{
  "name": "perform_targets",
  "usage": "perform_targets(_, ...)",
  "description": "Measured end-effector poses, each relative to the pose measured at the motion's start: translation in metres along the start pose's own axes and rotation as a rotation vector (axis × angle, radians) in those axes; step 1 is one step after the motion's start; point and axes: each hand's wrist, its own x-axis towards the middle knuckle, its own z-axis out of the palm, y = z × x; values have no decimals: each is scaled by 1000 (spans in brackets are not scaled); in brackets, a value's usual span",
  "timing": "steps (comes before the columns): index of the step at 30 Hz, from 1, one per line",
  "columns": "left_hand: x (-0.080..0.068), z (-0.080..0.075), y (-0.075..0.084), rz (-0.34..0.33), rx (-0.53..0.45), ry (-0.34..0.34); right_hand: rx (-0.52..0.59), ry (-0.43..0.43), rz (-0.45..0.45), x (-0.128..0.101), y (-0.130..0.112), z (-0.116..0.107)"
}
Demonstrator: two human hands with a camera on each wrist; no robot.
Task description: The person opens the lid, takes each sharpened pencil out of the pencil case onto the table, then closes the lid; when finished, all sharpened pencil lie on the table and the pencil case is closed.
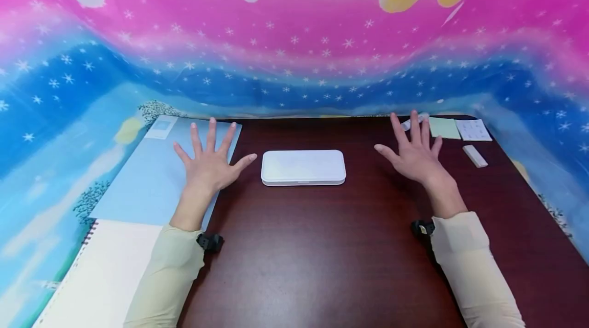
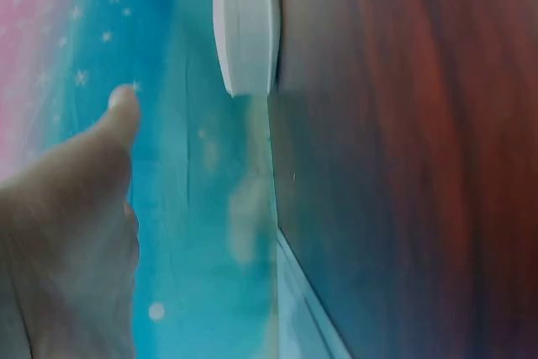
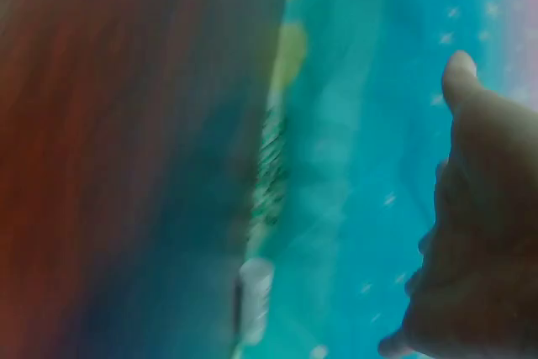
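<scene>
My left hand lies flat with fingers spread wide apart, palm down, holding nothing; it rests across the right edge of a blue folder where that folder meets the dark wooden table. My right hand is spread flat too, fingers splayed and empty, on the far right part of the table. Between my two hands sits a white case, closed, its long side running left to right. My left thumb tip is near its left end but apart from it; my right thumb is well apart from its right end. In the left wrist view the case's rounded corner shows past my thumb.

Near me the tabletop is bare wood from sleeve to sleeve, wide room in front of the case. To the left, a spiral notebook lies nearer than the folder. At the far right edge lie a green sticky pad, a white printed card and a small white eraser. A starry pink-and-blue cloth rises along the table's far edge and both sides.
</scene>
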Motion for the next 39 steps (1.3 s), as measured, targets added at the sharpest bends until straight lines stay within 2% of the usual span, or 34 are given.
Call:
perform_targets(3, 0, 3, 9, 54, -30, -23, 17, -4, -67, 1, -17, -2)
perform_targets(7, 2, 8, 20, 111, -64, -64, -27, -46, -157, 6, -39, 3)
perform_targets(11, 6, 14, 29, 197, -108, -153, -53, -164, -238, 10, -54, 16)
perform_targets(17, 11, 18, 33, 339, -249, -275, 24, -339, -370, 16, -74, 31)
perform_targets(21, 13, 21, 33, 340, -342, -344, 34, -399, -389, 20, -85, 38)
perform_targets(24, 13, 23, 33, 325, -339, -383, 0, -422, -384, 22, -91, 42)
perform_targets(27, 13, 25, 33, 318, -280, -378, -64, -407, -389, 23, -95, 47)
perform_targets(32, 16, 27, 32, 307, -206, -314, -155, -336, -423, 25, -99, 50)
perform_targets(39, 20, 28, 32, 334, -127, -247, -153, -293, -498, 34, -100, 45)
